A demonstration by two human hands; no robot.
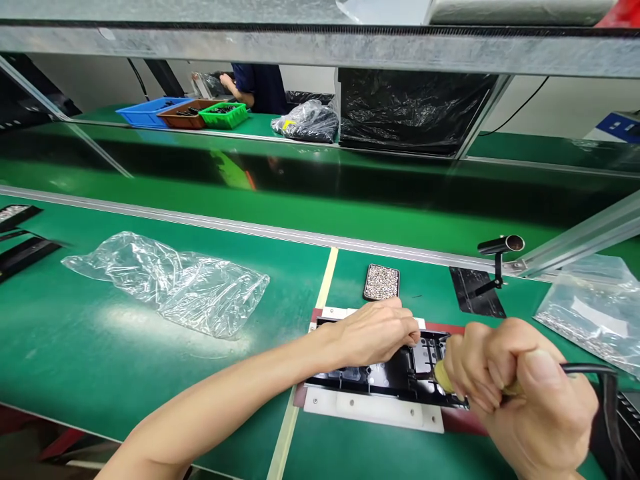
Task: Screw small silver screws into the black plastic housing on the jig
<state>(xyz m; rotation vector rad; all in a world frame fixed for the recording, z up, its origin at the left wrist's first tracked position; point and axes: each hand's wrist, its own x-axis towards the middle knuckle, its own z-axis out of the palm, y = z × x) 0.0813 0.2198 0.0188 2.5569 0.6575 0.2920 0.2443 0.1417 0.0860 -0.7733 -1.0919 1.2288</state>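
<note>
Green matting covers the counter (pixel 150 373) of an assembly line, with a shiny belt running beyond it and a metal shelf overhead. Close to the near edge, a black part (pixel 390 377) lies flat in a white holder (pixel 373 408), its long axis running left to right across the person's front. The left hand (pixel 375 332) rests palm down on the upper left of the part, fingers (pixel 407 330) laid loosely together and pressing rather than gripping anything. The right hand (pixel 520 393) is curled tightly round the yellowish handle of a corded tool (pixel 443 377), whose tip points leftward onto the right half of the part, so the working spot lies just left of that fist and just below the left fingers. Whether the tip touches the part cannot be told. A cable (pixel 595 369) runs off to the right from the fist. Just behind the holder sits a small tray of screws (pixel 381 282), within short reach of the left hand. A tool stand (pixel 493 267) and a bag of small parts (pixel 590 313) crowd the right side, while an empty plastic bag (pixel 170 283) lies well apart on the left. Across the belt, another person (pixel 253 85) works beside coloured bins (pixel 185 112).
</note>
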